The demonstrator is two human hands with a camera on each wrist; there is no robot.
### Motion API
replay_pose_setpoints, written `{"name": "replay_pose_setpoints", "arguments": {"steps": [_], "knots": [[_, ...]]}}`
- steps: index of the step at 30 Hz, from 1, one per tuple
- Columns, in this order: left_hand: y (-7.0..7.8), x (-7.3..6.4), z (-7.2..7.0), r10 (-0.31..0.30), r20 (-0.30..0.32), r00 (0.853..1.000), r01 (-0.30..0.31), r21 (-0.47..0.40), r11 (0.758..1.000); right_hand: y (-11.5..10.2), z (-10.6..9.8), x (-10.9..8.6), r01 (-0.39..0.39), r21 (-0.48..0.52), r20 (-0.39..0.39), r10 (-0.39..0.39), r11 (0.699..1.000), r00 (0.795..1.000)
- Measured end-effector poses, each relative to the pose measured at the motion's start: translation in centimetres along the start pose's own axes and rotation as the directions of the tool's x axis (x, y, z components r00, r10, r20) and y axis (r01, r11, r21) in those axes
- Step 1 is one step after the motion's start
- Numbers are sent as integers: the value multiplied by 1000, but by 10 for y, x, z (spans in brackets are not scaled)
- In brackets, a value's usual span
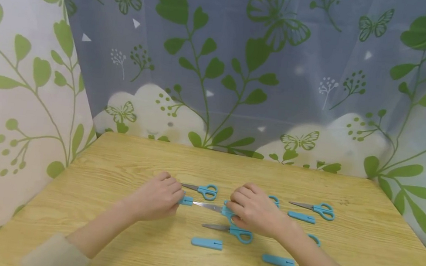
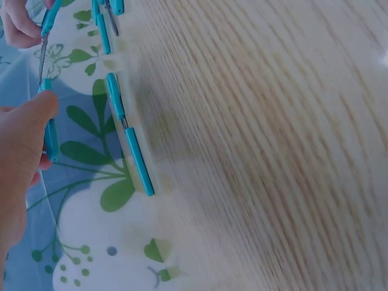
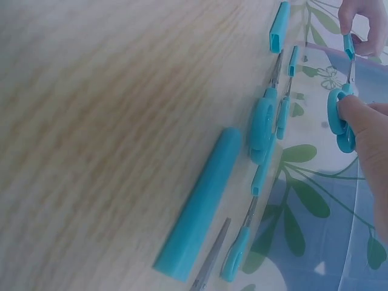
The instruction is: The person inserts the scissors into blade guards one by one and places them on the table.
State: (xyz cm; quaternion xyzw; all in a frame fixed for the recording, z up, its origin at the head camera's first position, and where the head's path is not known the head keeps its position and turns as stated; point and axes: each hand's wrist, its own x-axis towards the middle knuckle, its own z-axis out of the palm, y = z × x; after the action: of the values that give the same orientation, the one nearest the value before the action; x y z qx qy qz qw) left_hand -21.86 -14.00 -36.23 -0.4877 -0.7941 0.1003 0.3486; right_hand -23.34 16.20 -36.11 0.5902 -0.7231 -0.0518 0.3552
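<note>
My left hand (image 1: 158, 197) pinches a blue scissors cover (image 1: 187, 200) between thumb and fingers, its open end facing right. In my right hand (image 1: 255, 210) is a pair of blue-handled scissors (image 1: 207, 206), gripped by the handles with the closed blades pointing left. The blade tips are right at the mouth of the cover; both pieces are held above the table in the left wrist view. Just behind them lies another pair of scissors (image 1: 206, 190). A further pair (image 1: 240, 233) lies in front of the held one, with a loose cover (image 1: 206, 243) nearer me.
The wooden table (image 1: 137, 247) also carries scissors (image 1: 322, 210) and a cover (image 1: 301, 217) at right, plus a cover (image 1: 279, 261) in front. My right hand and forearm partly hide scissors handles (image 1: 314, 240). A patterned curtain (image 1: 216, 107) stands behind the table.
</note>
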Motion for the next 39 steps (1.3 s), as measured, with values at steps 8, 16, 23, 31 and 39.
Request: {"name": "replay_pose_setpoints", "arguments": {"steps": [8, 16, 23, 31, 39], "knots": [[2, 0, 1, 26, -23, 999, -25, 3, 1000, -2, 1, -3, -20, 4, 19, 20, 1000, 1000], [6, 3, 3, 40, -48, 998, -42, -26, 999, -3, 3, -4, -23, 10, 23, 23, 1000, 999], [10, 6, 7, 59, -88, 994, -63, -39, 997, -4, 3, -3, -21, 19, 27, 21, 1000, 999], [14, 9, 7, 80, -114, 990, -88, -67, 994, -8, 2, -1, -39, 60, 26, 38, 997, 999], [17, 14, 7, 107, -119, 987, -115, -60, 992, -10, 2, 0, -44, 67, 16, 43, 997, 999]]}}
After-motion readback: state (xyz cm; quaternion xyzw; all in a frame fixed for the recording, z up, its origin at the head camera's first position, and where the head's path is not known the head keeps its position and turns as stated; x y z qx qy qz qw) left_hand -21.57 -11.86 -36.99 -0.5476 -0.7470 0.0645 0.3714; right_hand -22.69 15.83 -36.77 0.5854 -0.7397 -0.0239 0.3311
